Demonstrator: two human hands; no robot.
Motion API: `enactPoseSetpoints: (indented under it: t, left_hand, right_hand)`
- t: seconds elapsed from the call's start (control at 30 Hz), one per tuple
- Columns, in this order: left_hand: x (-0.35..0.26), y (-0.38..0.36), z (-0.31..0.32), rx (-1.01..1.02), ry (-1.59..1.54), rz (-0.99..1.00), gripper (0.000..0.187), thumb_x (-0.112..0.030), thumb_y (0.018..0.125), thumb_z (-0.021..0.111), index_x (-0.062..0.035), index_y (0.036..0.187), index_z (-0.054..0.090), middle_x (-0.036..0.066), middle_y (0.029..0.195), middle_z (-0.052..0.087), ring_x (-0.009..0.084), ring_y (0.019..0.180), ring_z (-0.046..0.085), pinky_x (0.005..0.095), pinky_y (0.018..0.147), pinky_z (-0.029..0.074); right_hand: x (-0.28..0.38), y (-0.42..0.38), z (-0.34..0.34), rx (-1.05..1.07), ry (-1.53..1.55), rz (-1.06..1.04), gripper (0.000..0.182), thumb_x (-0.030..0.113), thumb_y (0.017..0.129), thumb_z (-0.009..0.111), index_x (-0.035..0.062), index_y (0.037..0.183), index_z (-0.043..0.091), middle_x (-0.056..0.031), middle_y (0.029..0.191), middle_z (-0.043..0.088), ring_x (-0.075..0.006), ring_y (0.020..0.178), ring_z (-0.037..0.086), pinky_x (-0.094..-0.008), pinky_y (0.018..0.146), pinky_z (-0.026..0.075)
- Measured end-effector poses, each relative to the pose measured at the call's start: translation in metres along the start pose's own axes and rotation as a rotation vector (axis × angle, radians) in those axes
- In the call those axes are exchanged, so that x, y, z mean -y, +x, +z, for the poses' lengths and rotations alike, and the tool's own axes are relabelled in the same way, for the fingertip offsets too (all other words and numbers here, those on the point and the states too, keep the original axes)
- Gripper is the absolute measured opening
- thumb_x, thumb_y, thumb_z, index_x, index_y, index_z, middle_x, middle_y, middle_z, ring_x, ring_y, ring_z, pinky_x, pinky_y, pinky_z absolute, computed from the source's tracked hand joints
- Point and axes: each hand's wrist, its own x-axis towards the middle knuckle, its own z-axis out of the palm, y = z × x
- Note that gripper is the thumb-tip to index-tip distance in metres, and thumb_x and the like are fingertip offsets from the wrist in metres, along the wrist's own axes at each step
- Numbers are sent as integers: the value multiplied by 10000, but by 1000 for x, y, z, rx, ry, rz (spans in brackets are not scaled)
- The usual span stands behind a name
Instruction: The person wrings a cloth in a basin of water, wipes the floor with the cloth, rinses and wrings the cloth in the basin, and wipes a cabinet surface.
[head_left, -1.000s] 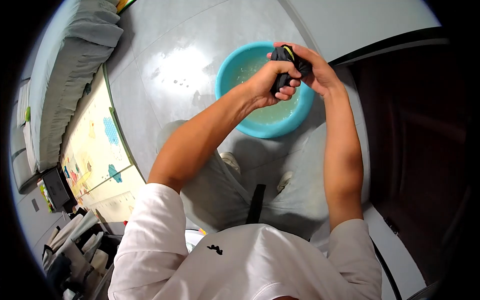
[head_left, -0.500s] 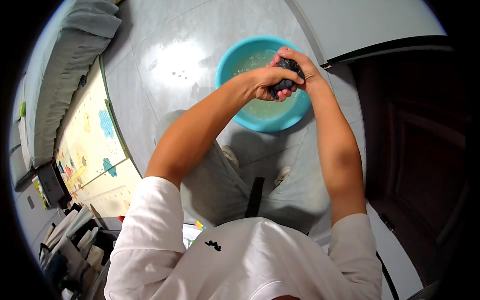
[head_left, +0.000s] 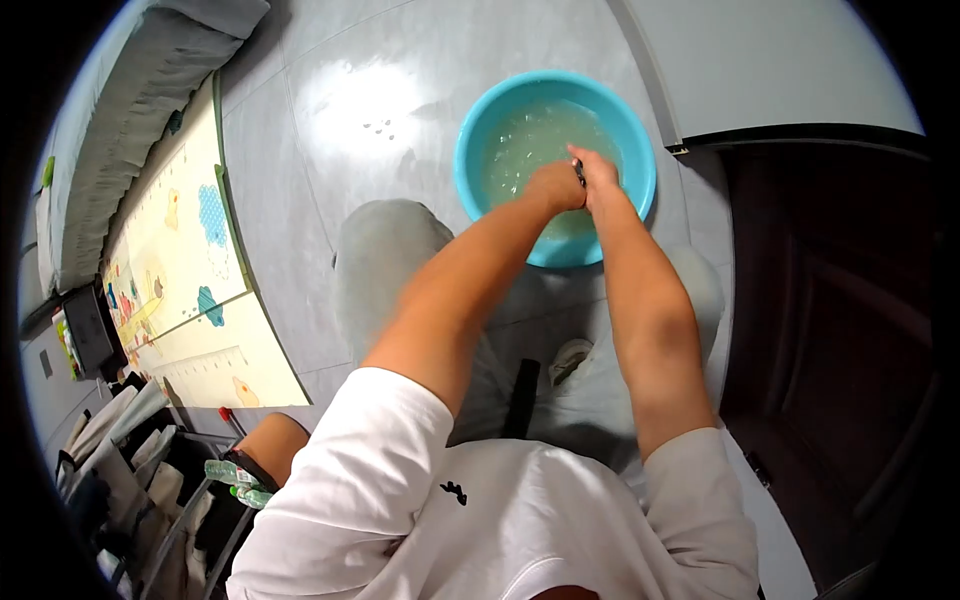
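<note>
Both hands are together over the right part of a turquoise basin that holds cloudy water. My left hand is closed, its back turned up, pressed against the other hand. My right hand wraps round from the right side. Between them a small bit of a dark wet cloth shows; most of it is hidden by the fingers.
Grey tiled floor with wet drops lies left of the basin. A patterned play mat and grey fabric are at the left. Clothes and bottles sit lower left. A dark wooden panel stands at the right.
My hands have come down lower and closer to me over the basin, and the dark cloth is now mostly hidden between them. The whole view has shifted slightly.
</note>
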Motion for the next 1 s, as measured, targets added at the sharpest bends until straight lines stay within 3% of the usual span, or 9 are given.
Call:
enactPoseSetpoints:
  t: [0.1,0.2,0.3,0.5,0.6,0.73,0.83,0.93,1.0]
  left_hand:
    - [-3,-19,1,-40,191,-163,236,-249,886,626,-147,1055,754,116,1153,729,311,1099,688,420,860,562]
    - [9,-13,21,-97,338,77,216,-219,915,577,-94,1037,704,140,1058,744,324,979,721,422,785,574]
    - [2,-16,23,-317,415,185,179,-185,915,568,-42,1004,627,161,959,745,325,862,736,402,713,572]
    - [-8,-28,-5,-331,726,404,194,-219,857,639,-41,934,616,148,878,742,312,803,735,385,658,558]
    - [-29,-54,-38,-231,489,215,238,-271,799,683,-50,889,679,138,880,746,299,823,736,396,663,559]
    - [-42,-48,-66,-154,-291,24,306,-350,758,678,-97,928,705,65,731,662,191,602,617,349,546,474]
    - [-64,-74,-74,331,-1370,-18,296,-367,823,655,-100,907,559,-17,637,481,113,448,341,271,423,232]
    - [-65,-81,-60,811,-1981,175,302,-385,849,649,-110,882,530,-23,633,470,112,448,345,269,426,239]
    - [-63,-87,-44,974,-2275,342,315,-407,869,640,-115,883,525,-29,629,457,114,446,344,265,430,245]
  right_hand:
    - [-49,47,-5,-66,101,-10,124,64,844,741,-20,892,663,-113,828,663,-206,665,607,-384,559,486]
    - [-28,2,-3,-199,-244,-12,244,70,871,717,-62,1065,647,-154,1009,680,-234,792,656,-395,645,535]
    - [-43,54,-12,-116,202,-37,377,124,908,698,-90,1200,594,-173,1147,661,-265,923,679,-404,755,568]
    - [1,-9,-9,-174,132,75,402,431,992,618,41,1084,611,-109,992,678,-252,866,682,-455,737,577]
    - [26,-36,-8,114,105,81,569,551,929,656,24,1140,611,-179,1248,641,-299,1046,670,-406,851,573]
    - [61,-84,1,596,634,111,753,745,894,523,54,1186,585,-230,1328,583,-387,1210,586,-566,1038,462]
    - [59,-99,12,951,569,-146,899,813,901,356,89,1425,451,-259,1476,441,-409,1360,450,-616,1108,379]
    - [67,-124,13,1229,653,-41,902,790,900,423,70,1442,430,-258,1578,311,-425,1425,373,-596,1176,285]
    - [63,-116,13,1322,648,11,778,748,903,487,75,1293,484,-195,1392,445,-376,1296,470,-545,1139,357]
